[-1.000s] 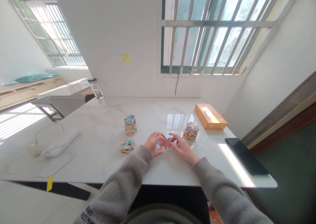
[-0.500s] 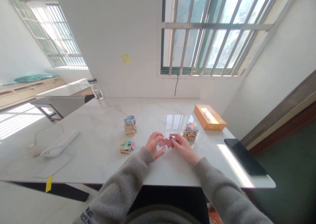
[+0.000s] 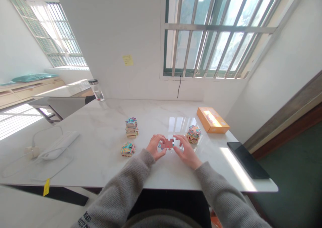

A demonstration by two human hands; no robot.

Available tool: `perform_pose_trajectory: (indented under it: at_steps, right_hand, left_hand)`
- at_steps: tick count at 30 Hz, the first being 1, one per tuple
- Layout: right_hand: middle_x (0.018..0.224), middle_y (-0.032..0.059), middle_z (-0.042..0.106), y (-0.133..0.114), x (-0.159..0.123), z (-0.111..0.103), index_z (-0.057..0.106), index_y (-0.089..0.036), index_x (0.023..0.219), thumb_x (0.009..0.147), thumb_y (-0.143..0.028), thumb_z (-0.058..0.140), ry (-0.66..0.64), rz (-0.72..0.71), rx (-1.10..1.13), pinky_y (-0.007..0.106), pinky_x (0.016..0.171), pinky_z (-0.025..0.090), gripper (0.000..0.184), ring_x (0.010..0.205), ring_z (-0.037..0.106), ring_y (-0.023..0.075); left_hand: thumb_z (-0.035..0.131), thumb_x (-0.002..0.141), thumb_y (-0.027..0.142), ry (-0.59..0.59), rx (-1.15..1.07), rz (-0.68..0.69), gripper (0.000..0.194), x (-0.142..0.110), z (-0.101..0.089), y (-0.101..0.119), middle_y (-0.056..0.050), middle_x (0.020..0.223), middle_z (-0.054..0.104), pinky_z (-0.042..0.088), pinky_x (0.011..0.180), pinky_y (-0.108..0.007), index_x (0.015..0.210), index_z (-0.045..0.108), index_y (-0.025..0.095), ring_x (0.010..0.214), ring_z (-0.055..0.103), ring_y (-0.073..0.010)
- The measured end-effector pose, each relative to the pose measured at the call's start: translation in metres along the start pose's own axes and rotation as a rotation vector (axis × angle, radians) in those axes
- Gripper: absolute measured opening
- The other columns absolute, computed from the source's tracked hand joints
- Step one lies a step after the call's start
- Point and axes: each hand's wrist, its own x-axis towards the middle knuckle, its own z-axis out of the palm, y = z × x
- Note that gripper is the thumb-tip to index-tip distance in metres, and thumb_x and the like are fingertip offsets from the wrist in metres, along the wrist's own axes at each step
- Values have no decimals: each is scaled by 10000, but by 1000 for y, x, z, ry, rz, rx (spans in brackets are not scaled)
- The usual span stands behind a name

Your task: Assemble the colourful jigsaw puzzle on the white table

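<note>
Puzzle piece (image 3: 169, 144) pinched by left hand (image 3: 153, 147); right hand (image 3: 187, 153) fingers parted beside it, contact unclear

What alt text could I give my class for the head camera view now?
A person's left hand and right hand bracket a reddish puzzle piece at a white table. To the left stand a taller stack and a shorter stack of puzzle pieces; to the right, a third stack, an orange box and a dark flat device.

Pinkish-red jigsaw piece (image 3: 170, 143), notched edge, between left hand (image 3: 155, 147) and right hand (image 3: 186, 151)
</note>
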Motion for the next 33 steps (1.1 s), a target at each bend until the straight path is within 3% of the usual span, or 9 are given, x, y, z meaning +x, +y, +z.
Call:
perform_pose_trajectory:
  at_steps: [7, 11, 15, 17, 20, 26, 33]
  right_hand:
    - [1120, 82, 661, 5, -4, 3, 552, -267, 1329, 926, -301, 650, 29, -164, -138, 433, 930, 507, 416, 1051, 603, 254]
    - [1090, 84, 672, 10, 1, -7, 600, -252, 1256, 916, -356, 672, 226, -222, -288, 426, 939, 468, 363, 1034, 599, 259]
    - [1037, 94, 665, 30, 8, -35, 641, -212, 1147, 929, -452, 620, 565, -39, -472, 422, 935, 410, 325, 999, 579, 265]
    - [1008, 93, 665, 41, 10, -47, 657, -198, 1105, 923, -520, 591, 645, 96, -554, 419, 933, 373, 375, 981, 563, 269]
    - [986, 85, 671, 52, 11, -56, 679, -197, 1057, 929, -556, 548, 648, 198, -592, 405, 929, 329, 403, 985, 549, 272]
    - [953, 74, 653, 53, 12, -51, 706, -209, 989, 939, -527, 539, 594, 241, -598, 385, 882, 308, 362, 970, 535, 266]
    - [989, 83, 621, 53, 11, -50, 699, -205, 1000, 926, -483, 571, 543, 254, -599, 412, 885, 321, 316, 976, 513, 272]
  left_hand:
    - [621, 702, 146, -27, -66, -8, 279, -2, 2, -4, -72, 1075, 630, 476, 929, -439, 951, 525, 227, 1004, 591, -251]
    - [612, 723, 169, -4, -39, -10, 297, -4, 4, -12, -108, 1163, 582, 490, 916, -432, 1004, 533, 221, 1105, 553, -277]
    - [599, 731, 158, -10, 112, -52, 259, -4, 4, -15, -90, 1065, 609, 463, 945, -448, 976, 538, 216, 1028, 560, -269]
    - [613, 737, 170, -36, 212, -117, 241, -4, 4, -14, -81, 1032, 622, 452, 947, -453, 966, 552, 214, 1006, 563, -270]
    - [668, 741, 239, -120, 351, -244, 265, -4, 3, -12, -80, 1056, 628, 448, 927, -450, 990, 580, 215, 1024, 564, -286]
    - [719, 751, 357, -294, 477, -389, 331, -4, 3, -8, -88, 1123, 628, 423, 931, -437, 1033, 603, 227, 1092, 551, -300]
    - [731, 737, 319, -236, 463, -338, 282, -8, 7, -18, -88, 1038, 628, 424, 883, -446, 974, 609, 226, 1025, 551, -310]
